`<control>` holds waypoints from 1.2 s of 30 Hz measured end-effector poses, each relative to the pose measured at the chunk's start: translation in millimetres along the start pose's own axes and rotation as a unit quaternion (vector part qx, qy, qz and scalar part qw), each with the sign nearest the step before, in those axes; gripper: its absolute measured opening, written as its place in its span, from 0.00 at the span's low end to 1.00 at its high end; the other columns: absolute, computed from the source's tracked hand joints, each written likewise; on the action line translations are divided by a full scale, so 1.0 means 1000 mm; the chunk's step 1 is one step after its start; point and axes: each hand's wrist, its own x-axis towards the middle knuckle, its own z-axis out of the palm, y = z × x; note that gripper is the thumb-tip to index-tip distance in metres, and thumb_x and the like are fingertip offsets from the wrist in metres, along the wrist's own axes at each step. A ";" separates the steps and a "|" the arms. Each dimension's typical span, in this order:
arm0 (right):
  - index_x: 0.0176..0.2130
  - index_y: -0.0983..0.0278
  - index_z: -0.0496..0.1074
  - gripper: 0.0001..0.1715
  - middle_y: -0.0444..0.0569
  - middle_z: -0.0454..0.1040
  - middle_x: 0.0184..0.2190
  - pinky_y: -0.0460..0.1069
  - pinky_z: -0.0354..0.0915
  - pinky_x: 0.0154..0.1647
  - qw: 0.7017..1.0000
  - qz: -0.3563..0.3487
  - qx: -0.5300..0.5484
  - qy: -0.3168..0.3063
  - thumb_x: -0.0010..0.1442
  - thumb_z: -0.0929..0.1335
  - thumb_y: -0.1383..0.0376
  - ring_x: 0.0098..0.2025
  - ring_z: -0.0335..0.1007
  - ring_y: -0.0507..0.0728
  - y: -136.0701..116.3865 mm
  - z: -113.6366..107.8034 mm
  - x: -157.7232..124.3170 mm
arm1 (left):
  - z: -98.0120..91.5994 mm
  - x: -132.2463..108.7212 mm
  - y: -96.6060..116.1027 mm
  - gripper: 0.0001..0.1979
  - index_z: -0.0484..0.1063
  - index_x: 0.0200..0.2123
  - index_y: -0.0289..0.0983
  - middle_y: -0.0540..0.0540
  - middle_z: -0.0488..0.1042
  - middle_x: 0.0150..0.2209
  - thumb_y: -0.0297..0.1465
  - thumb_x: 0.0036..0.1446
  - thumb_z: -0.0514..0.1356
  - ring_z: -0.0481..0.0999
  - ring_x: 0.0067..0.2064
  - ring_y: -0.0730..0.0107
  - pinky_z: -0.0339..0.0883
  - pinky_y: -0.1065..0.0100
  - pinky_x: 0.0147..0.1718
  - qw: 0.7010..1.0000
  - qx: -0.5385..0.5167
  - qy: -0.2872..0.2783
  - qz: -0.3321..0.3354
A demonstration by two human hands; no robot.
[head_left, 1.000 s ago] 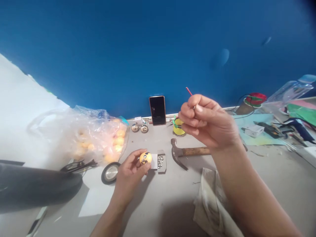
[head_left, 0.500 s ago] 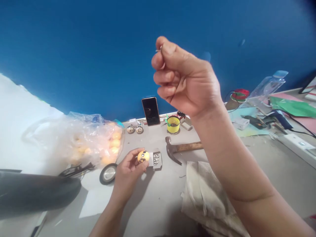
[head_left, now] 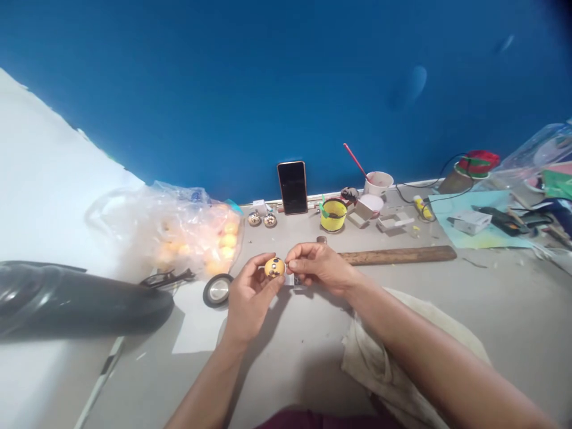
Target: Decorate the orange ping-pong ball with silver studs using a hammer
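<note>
My left hand [head_left: 250,295] holds a small yellow ball [head_left: 274,267] with dark spots between thumb and fingertips, just above the grey table [head_left: 491,322]. My right hand [head_left: 319,269] is closed in a pinch right beside the ball, its fingertips touching or nearly touching the ball's right side. What the pinch holds is too small to make out. A small white box [head_left: 295,281] lies under the right fingers, mostly hidden. The hammer's wooden handle [head_left: 397,255] stretches to the right behind my right hand; its head is covered by the hand.
A clear bag of yellow balls [head_left: 187,235] lies at left, with a tape roll [head_left: 217,290] and scissors [head_left: 167,277] beside it. A phone [head_left: 292,187] leans on the blue wall, near a yellow cup [head_left: 333,214] and a white cup with a red stick [head_left: 378,180]. A cloth [head_left: 379,363] lies under my right forearm.
My right hand came down from high in front of the wall to the ball held in my left hand. The left hand kept its grip on the ball.
</note>
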 end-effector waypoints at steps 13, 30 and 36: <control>0.30 0.67 0.77 0.21 0.46 0.77 0.24 0.40 0.59 0.18 0.999 0.033 0.009 0.007 0.42 0.82 0.57 0.21 0.64 0.46 0.022 -0.007 0.001 | -0.002 -0.006 -0.007 0.18 0.74 0.47 0.39 0.46 0.78 0.40 0.36 0.54 0.69 0.76 0.38 0.66 0.70 0.67 0.39 0.993 0.115 -0.006 0.031; 0.28 0.67 0.77 0.21 0.46 0.76 0.24 0.42 0.58 0.19 1.000 0.015 -0.025 0.012 0.43 0.81 0.55 0.20 0.61 0.46 0.017 -0.002 -0.001 | -0.004 -0.010 -0.008 0.15 0.75 0.47 0.41 0.46 0.77 0.42 0.36 0.57 0.67 0.76 0.39 0.66 0.69 0.66 0.40 0.977 0.193 0.002 0.096; 0.27 0.67 0.76 0.21 0.46 0.76 0.23 0.42 0.57 0.18 0.999 0.015 -0.030 0.020 0.43 0.81 0.55 0.20 0.61 0.46 0.017 0.000 -0.001 | -0.003 -0.010 -0.007 0.14 0.75 0.46 0.41 0.46 0.77 0.42 0.35 0.56 0.67 0.76 0.39 0.66 0.69 0.66 0.40 0.977 0.191 0.004 0.092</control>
